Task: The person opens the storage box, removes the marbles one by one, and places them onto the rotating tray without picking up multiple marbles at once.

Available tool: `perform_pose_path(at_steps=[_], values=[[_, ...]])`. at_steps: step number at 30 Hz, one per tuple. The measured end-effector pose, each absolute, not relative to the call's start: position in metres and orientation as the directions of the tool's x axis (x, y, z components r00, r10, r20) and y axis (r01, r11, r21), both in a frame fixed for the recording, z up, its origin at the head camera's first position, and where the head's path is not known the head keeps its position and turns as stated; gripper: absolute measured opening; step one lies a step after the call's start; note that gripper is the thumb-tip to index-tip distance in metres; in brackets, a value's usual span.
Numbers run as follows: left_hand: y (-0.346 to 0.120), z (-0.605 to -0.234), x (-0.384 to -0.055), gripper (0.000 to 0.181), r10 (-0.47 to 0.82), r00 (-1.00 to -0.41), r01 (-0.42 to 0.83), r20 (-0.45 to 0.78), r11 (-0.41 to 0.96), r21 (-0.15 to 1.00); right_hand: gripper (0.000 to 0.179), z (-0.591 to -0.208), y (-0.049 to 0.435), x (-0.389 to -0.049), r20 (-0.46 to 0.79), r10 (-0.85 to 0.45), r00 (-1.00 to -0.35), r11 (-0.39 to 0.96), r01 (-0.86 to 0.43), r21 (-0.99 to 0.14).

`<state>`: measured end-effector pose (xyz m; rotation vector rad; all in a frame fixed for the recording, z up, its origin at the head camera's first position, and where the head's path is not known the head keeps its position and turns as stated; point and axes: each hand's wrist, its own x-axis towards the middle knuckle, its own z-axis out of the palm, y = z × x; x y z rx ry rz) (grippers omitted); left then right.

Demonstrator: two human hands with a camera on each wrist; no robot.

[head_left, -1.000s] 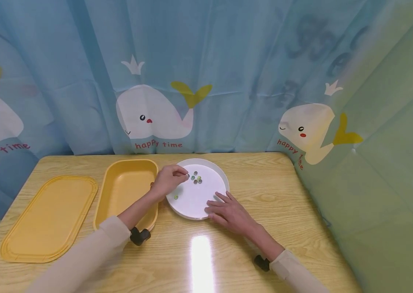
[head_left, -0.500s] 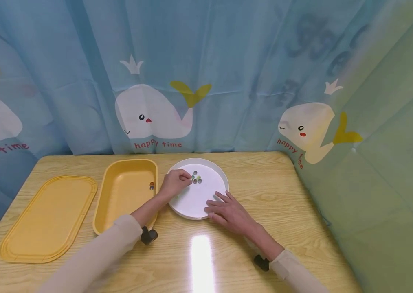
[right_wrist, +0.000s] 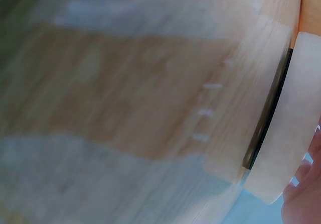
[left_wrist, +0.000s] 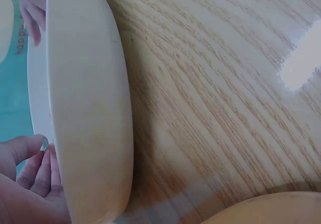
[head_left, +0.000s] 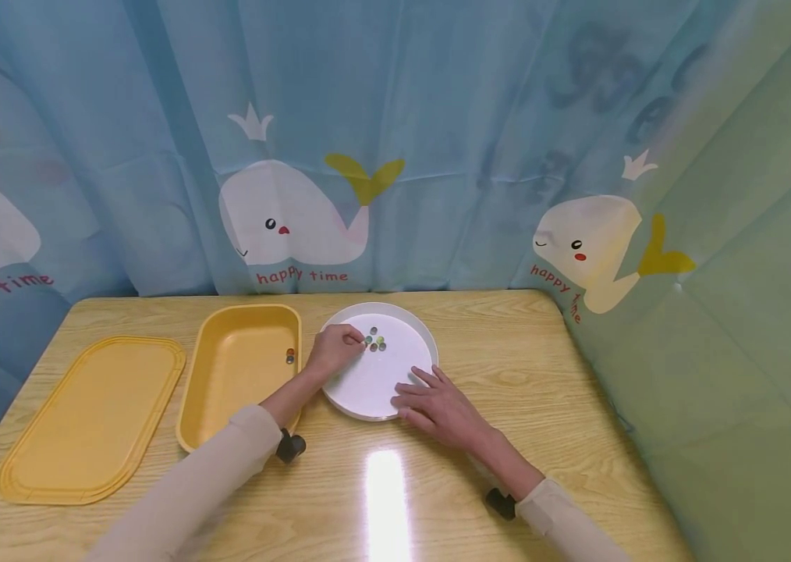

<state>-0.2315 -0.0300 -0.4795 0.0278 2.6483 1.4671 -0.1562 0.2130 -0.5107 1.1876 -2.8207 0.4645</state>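
A round white tray (head_left: 377, 398) holds a small cluster of glass marbles (head_left: 374, 348). My left hand (head_left: 335, 350) reaches over the tray's left rim, fingertips at the left edge of the cluster. In the left wrist view its thumb and finger pinch a clear greenish marble (left_wrist: 44, 143) just inside the tray wall (left_wrist: 90, 103). My right hand (head_left: 441, 407) lies across the tray's lower right rim with fingers spread, holding nothing. In the right wrist view only part of that hand (right_wrist: 303, 194) shows, beside the tray's side.
Left of the tray stands a deep yellow box (head_left: 237, 375), with an orange marble (head_left: 290, 352) and a blue marble (head_left: 290, 360) by its right wall. A flat yellow lid (head_left: 93, 421) lies farther left on the wooden table (head_left: 508, 351). A whale-print curtain (head_left: 452, 156) hangs behind.
My left hand has moved slightly right, to the marble cluster, uncovering the two marbles in the yellow box and covering a green one in the tray. The right hand has stayed still.
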Motion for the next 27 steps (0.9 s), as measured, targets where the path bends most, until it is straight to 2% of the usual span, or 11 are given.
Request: perform_pose_path(at_steps=[6,27], values=[[-0.029,-0.482,-0.233,0.010,0.082,-0.988,-0.067,-0.131,0.534,0.843,0.032,-0.511,0.214,-0.156,0.163,-0.692,-0.703,0.658,-0.707,-0.258],[-0.024,-0.492,-0.239,0.009,0.064,-0.985,-0.093,-0.159,0.584,0.807,0.032,-0.510,0.213,-0.155,0.172,-0.690,-0.703,0.654,-0.708,-0.267]])
